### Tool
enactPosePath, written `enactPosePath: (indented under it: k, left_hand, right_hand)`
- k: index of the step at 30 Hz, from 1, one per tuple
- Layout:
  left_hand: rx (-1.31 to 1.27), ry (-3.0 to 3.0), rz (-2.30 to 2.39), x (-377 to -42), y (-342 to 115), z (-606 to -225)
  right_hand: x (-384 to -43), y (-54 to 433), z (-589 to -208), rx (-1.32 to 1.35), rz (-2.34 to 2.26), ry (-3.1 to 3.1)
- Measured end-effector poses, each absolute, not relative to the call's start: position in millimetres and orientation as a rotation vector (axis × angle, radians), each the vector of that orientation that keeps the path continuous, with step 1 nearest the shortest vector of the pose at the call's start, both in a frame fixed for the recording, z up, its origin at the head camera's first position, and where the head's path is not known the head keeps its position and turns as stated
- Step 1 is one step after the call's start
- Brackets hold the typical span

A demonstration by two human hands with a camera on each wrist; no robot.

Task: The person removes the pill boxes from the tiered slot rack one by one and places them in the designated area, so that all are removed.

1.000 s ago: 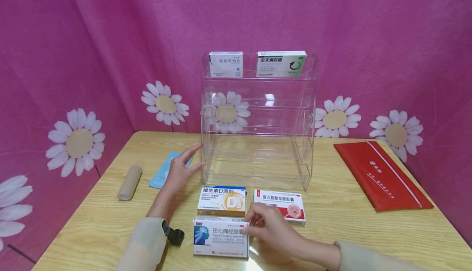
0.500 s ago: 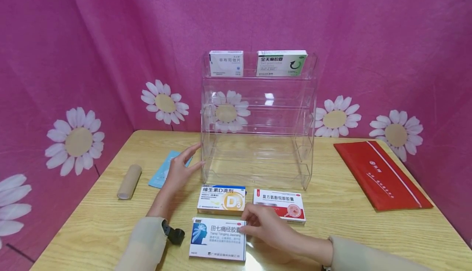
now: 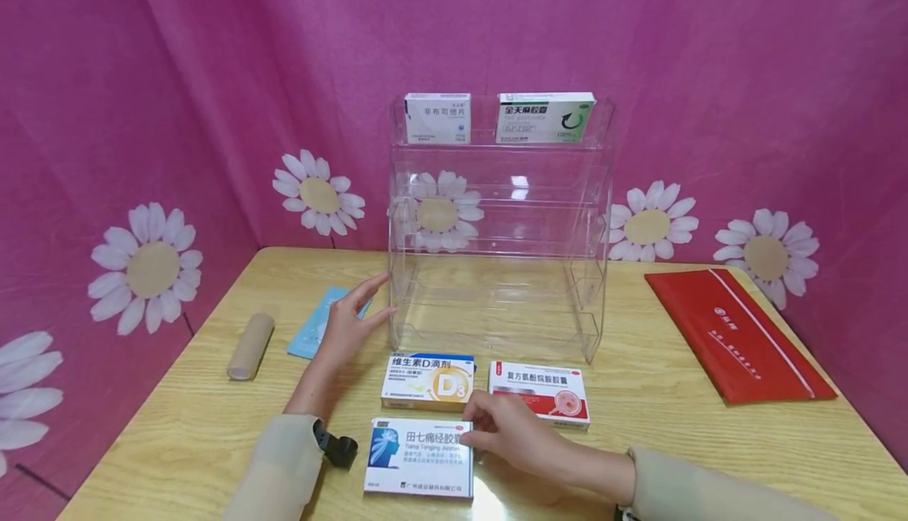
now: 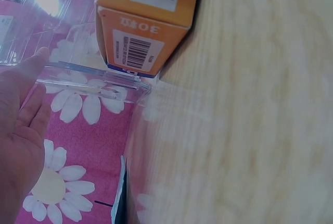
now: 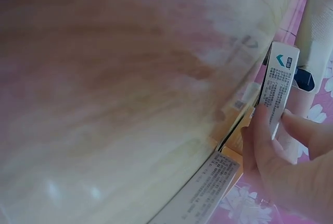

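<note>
My right hand (image 3: 518, 438) pinches the right end of a white medicine box (image 3: 418, 458) with a blue head picture, thumb on one face and fingers behind. In the right wrist view, the box's printed narrow side (image 5: 280, 75) shows between thumb and fingers. My left hand (image 3: 347, 324) has its fingers extended, fingertips at the left side wall of a clear tiered display rack (image 3: 496, 277). Behind the pinched box lie an orange-and-white vitamin D box (image 3: 414, 383) and a red-and-white capsule box (image 3: 521, 379), both in front of the rack.
The rack's top tier bears a white tablet box (image 3: 437, 119) and a green-and-white capsule box (image 3: 542, 119). At left are a cardboard tube (image 3: 251, 347) and a light blue packet (image 3: 312, 332). A red pouch (image 3: 738, 340) lies at right. A pink flowered curtain (image 3: 496, 24) hangs behind.
The pinched box has tipped back, so its top side no longer shows and its front faces up more. My right hand has shifted slightly left with it. My left hand stays at the rack.
</note>
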State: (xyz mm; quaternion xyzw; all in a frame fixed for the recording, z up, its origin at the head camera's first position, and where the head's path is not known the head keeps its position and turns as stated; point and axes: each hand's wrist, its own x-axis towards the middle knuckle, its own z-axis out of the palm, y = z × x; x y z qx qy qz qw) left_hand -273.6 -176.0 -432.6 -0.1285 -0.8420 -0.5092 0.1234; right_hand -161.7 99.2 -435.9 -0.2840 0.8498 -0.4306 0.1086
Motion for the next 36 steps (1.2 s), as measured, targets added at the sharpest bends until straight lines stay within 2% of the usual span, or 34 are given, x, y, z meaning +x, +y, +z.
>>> enactPosePath:
  k: [9, 23, 29, 36]
  left_hand:
    - [-0.386, -2.455, -1.475, -275.5, -175.2, -429.8]
    - [-0.376, -2.453, -1.476, -274.5, -174.5, -430.3]
    - [-0.363, -2.462, -1.486, -272.5, -174.7, -430.5]
    - [-0.373, -2.453, -1.480, -271.8, -175.0, -431.6]
  right_hand:
    - [-164.0, 99.6, -437.4, -0.940, -1.181, 2.569]
    - [-164.5, 104.4, -431.1, -0.890, -1.191, 2.627]
    - [-169.6, 111.1, -427.5, -1.119, -1.319, 2.687]
    - [-198.8, 126.4, -410.7, -1.403, -1.419, 2.833]
